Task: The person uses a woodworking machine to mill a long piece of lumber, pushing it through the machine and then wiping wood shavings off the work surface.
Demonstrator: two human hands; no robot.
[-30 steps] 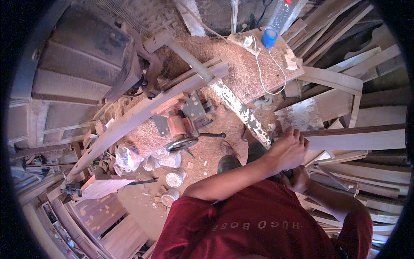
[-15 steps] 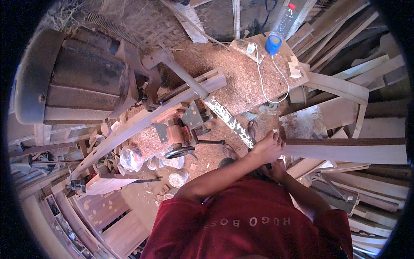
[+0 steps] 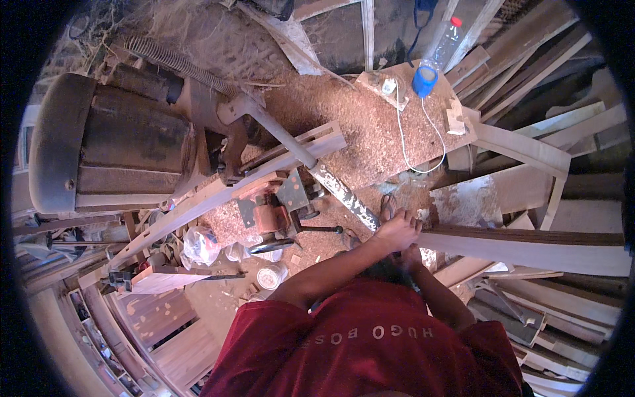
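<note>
A long metal lever (image 3: 344,196) with flaking white paint runs from the machine toward my body. My left hand (image 3: 400,231) is closed over its near end, the fingers bent. Just below, my right hand (image 3: 409,257) is closed in line with the same lever; its fingers are mostly hidden under the left. A long pale wooden beam (image 3: 218,194) with cut slots lies across the machine, beside an orange-red clamp (image 3: 272,215) with a black handwheel (image 3: 272,246). The machine's large dark motor (image 3: 132,142) stands at the upper left.
Wood shavings cover a board (image 3: 390,149) holding a blue cup (image 3: 424,81), white cord (image 3: 403,142) and a red-capped bottle (image 3: 446,45). Stacked planks (image 3: 529,251) reach close to my right arm. A white bucket (image 3: 271,275) and plastic bag (image 3: 200,246) sit at left.
Both hands have shifted left, toward the machine, along with the lever's near end, which looks shorter. The whole view has moved slightly, so the surroundings sit lower.
</note>
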